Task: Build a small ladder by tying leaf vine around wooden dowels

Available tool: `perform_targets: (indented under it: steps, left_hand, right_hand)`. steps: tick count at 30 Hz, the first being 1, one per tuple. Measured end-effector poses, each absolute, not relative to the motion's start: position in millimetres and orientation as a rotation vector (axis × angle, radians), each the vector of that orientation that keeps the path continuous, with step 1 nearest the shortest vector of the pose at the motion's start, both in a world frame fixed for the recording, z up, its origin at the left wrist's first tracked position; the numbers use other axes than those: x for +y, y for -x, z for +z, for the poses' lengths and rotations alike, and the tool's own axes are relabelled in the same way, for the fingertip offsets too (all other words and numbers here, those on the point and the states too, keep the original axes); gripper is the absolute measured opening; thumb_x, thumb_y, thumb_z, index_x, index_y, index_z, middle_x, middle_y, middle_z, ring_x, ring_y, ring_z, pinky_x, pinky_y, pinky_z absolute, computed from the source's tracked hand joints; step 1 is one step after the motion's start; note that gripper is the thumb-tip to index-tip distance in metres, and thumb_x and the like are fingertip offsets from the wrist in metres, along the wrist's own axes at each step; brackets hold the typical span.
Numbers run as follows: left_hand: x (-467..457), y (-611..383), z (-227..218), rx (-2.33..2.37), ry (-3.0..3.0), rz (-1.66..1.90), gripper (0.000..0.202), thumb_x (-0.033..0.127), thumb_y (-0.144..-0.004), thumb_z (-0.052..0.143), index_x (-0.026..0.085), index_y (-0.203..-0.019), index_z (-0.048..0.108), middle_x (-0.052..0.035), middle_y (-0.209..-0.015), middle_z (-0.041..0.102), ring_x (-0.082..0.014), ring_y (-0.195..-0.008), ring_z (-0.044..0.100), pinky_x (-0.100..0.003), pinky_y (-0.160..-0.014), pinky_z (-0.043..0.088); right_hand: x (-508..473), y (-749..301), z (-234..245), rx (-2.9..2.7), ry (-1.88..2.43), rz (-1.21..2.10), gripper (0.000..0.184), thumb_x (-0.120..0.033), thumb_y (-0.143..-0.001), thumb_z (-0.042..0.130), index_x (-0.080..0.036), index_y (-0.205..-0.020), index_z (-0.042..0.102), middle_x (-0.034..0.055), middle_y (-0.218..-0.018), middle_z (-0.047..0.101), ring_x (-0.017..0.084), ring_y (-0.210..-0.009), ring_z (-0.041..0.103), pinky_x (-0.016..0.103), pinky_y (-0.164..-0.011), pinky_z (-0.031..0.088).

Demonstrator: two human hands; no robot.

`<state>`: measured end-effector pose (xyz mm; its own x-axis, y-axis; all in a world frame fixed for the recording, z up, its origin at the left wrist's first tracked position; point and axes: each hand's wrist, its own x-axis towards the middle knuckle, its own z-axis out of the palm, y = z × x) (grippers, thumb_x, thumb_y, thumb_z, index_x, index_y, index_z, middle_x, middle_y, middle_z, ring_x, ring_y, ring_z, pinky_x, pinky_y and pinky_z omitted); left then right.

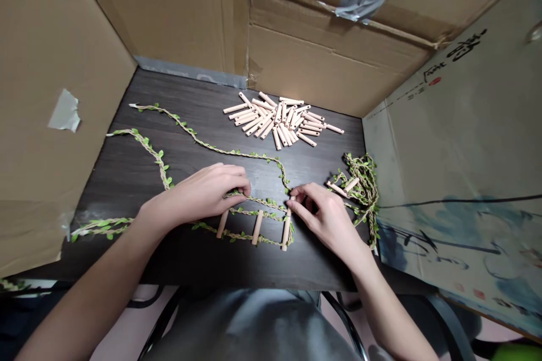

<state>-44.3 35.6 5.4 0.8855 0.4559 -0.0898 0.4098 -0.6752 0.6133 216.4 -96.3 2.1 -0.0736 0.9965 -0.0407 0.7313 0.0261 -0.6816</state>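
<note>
My left hand (207,189) is closed in a pinch on a leafy twine (265,201) that runs right toward my other hand. With fingertips pinched together, my right hand (324,214) grips the upper end of a wooden stick (292,201). Just below it, a wooden rung (287,232) ends a small ladder of leafy twine and sticks. Two further rungs, a middle one (257,227) and a left one (222,224), stand between the twines. My fingers partly hide where twine and stick meet.
Loose wooden sticks with end holes (275,118) lie heaped at the back of the dark table (178,87). A tangled bundle of leafy twine (362,180) with sticks sits at right. Loose twine ends (146,141) stretch left. Cardboard walls (305,62) enclose the back and sides.
</note>
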Motion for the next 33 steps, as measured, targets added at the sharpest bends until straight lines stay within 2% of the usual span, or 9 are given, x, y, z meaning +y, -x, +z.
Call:
perform_targets:
  steps: [6, 9, 12, 14, 17, 22, 24, 29, 33]
  left_hand:
    - [37.7, 48.9, 9.5, 0.632, -2.344, 0.031, 0.022, 0.031, -0.102, 0.055, 0.023, -0.088, 0.07, -0.0008, -0.093, 0.07, -0.0177, -0.089, 0.063, -0.028, -0.081, 0.043]
    - [35.6, 40.5, 15.5, 0.637, -2.288, 0.082, 0.022, 0.033, -0.104, 0.051, 0.023, -0.099, 0.071, -0.0007, -0.097, 0.071, -0.0169, -0.088, 0.064, -0.028, -0.08, 0.044]
    - [31.1, 23.1, 19.2, 0.657, -2.372, 0.193, 0.022, 0.028, -0.105, 0.049, 0.021, -0.11, 0.069, -0.0044, -0.106, 0.071, -0.0202, -0.098, 0.064, -0.03, -0.088, 0.046]
    - [27.7, 9.5, 18.9, 0.608, -2.466, 0.21, 0.021, 0.024, -0.104, 0.049, 0.019, -0.111, 0.069, -0.0067, -0.11, 0.07, -0.0224, -0.103, 0.064, -0.033, -0.092, 0.046]
    - [24.0, -8.1, 14.0, 0.507, -2.533, 0.185, 0.021, 0.021, -0.103, 0.05, 0.019, -0.109, 0.07, -0.0069, -0.106, 0.068, -0.022, -0.099, 0.063, -0.033, -0.089, 0.046]
    - [22.6, -24.4, -1.6, 0.564, -2.71, 0.318, 0.026, 0.02, -0.104, 0.05, 0.018, -0.124, 0.066, -0.0125, -0.136, 0.062, -0.0283, -0.122, 0.054, -0.041, -0.099, 0.041]
    - [22.8, -27.0, -7.1, 0.536, -2.764, 0.335, 0.023, 0.021, -0.105, 0.05, 0.018, -0.12, 0.067, -0.0119, -0.139, 0.062, -0.0291, -0.125, 0.052, -0.044, -0.101, 0.037]
    - [24.4, -25.7, -8.1, 0.587, -2.771, 0.3, 0.021, 0.027, -0.105, 0.052, 0.017, -0.098, 0.069, -0.0099, -0.113, 0.07, -0.0275, -0.111, 0.056, -0.047, -0.1, 0.033]
    - [29.3, -16.8, -3.4, 0.597, -2.746, 0.223, 0.019, 0.034, -0.101, 0.06, 0.017, -0.096, 0.067, -0.0112, -0.115, 0.066, -0.0294, -0.112, 0.054, -0.047, -0.099, 0.035]
  right_hand:
    - [-96.9, -215.9, 1.4, -1.873, 1.714, 0.795, 0.008, -0.028, -0.102, 0.065, -0.021, -0.104, 0.067, 0.0037, -0.091, 0.07, 0.02, -0.082, 0.066, 0.031, -0.078, 0.049]
    - [-94.5, -217.0, 5.4, -1.897, 1.707, 0.783, 0.009, -0.029, -0.102, 0.065, -0.021, -0.104, 0.067, 0.004, -0.092, 0.071, 0.02, -0.082, 0.067, 0.03, -0.077, 0.05]
    - [-87.8, -220.0, 11.3, -1.935, 1.724, 0.727, 0.01, -0.031, -0.102, 0.065, -0.021, -0.104, 0.067, 0.0038, -0.09, 0.072, 0.02, -0.081, 0.068, 0.03, -0.076, 0.049]
    - [-81.7, -222.2, 12.6, -1.961, 1.775, 0.696, 0.012, -0.032, -0.102, 0.065, -0.022, -0.106, 0.067, 0.0026, -0.086, 0.073, 0.02, -0.077, 0.067, 0.029, -0.073, 0.047]
    - [-74.2, -223.3, 7.5, -1.981, 1.84, 0.718, 0.014, -0.033, -0.101, 0.066, -0.022, -0.11, 0.067, 0.0002, -0.081, 0.072, 0.018, -0.069, 0.065, 0.028, -0.067, 0.042]
    - [-72.3, -221.7, -4.4, -1.894, 1.743, 0.791, 0.01, -0.03, -0.1, 0.067, -0.02, -0.101, 0.067, -0.0003, -0.079, 0.07, 0.017, -0.071, 0.064, 0.026, -0.069, 0.041]
    - [-73.1, -221.9, -5.7, -1.857, 1.721, 0.806, 0.01, -0.03, -0.099, 0.068, -0.02, -0.1, 0.068, -0.0006, -0.079, 0.07, 0.016, -0.07, 0.063, 0.026, -0.068, 0.041]
    - [-73.3, -223.5, -5.3, -1.822, 1.714, 0.845, 0.011, -0.031, -0.099, 0.07, -0.02, -0.098, 0.069, -0.001, -0.078, 0.07, 0.016, -0.069, 0.061, 0.026, -0.068, 0.041]
    - [-73.9, -223.4, -6.7, -1.812, 1.726, 0.824, 0.012, -0.031, -0.098, 0.071, -0.019, -0.097, 0.07, -0.0005, -0.079, 0.07, 0.016, -0.07, 0.061, 0.026, -0.069, 0.04]
